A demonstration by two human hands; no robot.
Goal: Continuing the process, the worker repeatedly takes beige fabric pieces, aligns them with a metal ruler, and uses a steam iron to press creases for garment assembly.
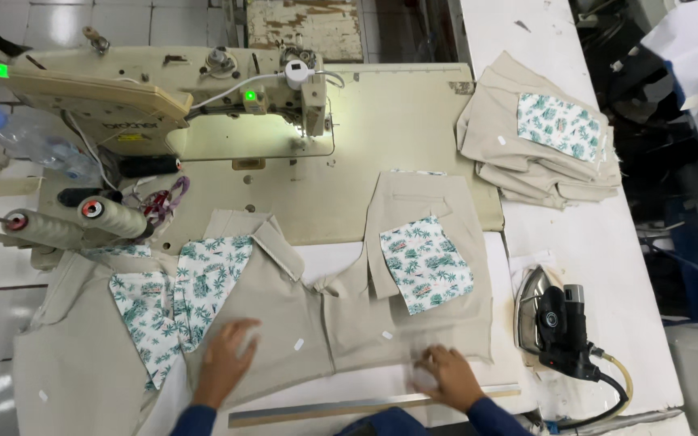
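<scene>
So the beige shirt (284,323) is spread out flat on the sewing table (414,145), taking up most of the near half, collar pointing up toward 12 o'clock. Both hands are pressing down on its lower edge. Left hand (228,359) sits around 7 o'clock in the frame, palm down, fingers loosely spread on the fabric, not gripping anything as far as I can see. Right hand (446,375) is at about 5 o'clock, also flat-ish on the cloth near the hem, fingers a bit curled; can't tell if it's pinching the fabric or just resting on it.

Inside the open left front there's a white lining with green palm print (175,303), just up at 11 o'clock from the left hand. A matching printed pocket (426,262) sits on the right front panel, at 12 o'clock from the right hand.

A long metal ruler (325,408) lies along the table edge between the two wrists.

Further out: a black steam iron (555,323) at 3 o'clock from the right hand, a stack of folded beige pieces (494,137) with a printed patch at 1 o'clock, the cream sewing machine (171,89) at the top, and two thread cones (82,220) at 9 o'clock.
</scene>
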